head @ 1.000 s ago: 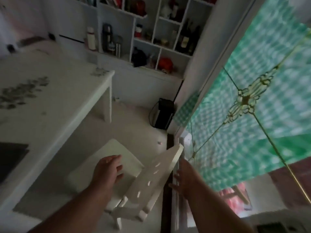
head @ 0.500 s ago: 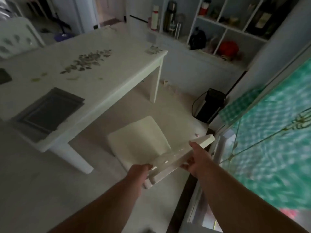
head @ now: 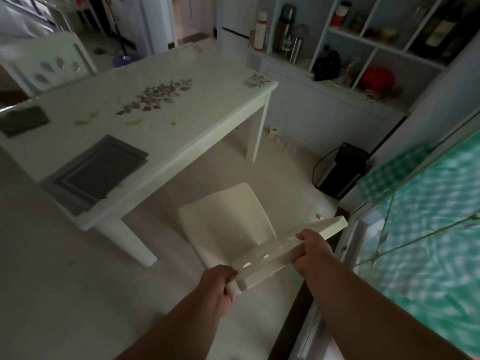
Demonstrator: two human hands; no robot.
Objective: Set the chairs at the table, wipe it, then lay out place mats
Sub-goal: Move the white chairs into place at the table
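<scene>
A white chair stands on the floor just off the near long side of the white table, seat facing the table. My left hand grips the left end of its top backrest rail. My right hand grips the same rail further right. A stack of dark grey place mats lies on the table's near left corner, and another dark mat sits at its far left edge. Crumbs and a flower pattern mark the tabletop. A second white chair stands at the table's far side.
A white shelf unit with flasks, bottles and a red item lines the back wall. A black appliance with a cord sits on the floor right of the table. A green patterned glass door is close on my right. A mop stands beyond the table.
My hands went from reaching over the seat and behind the backrest to gripping the top rail. The view swung left, bringing the table and mats into sight.
</scene>
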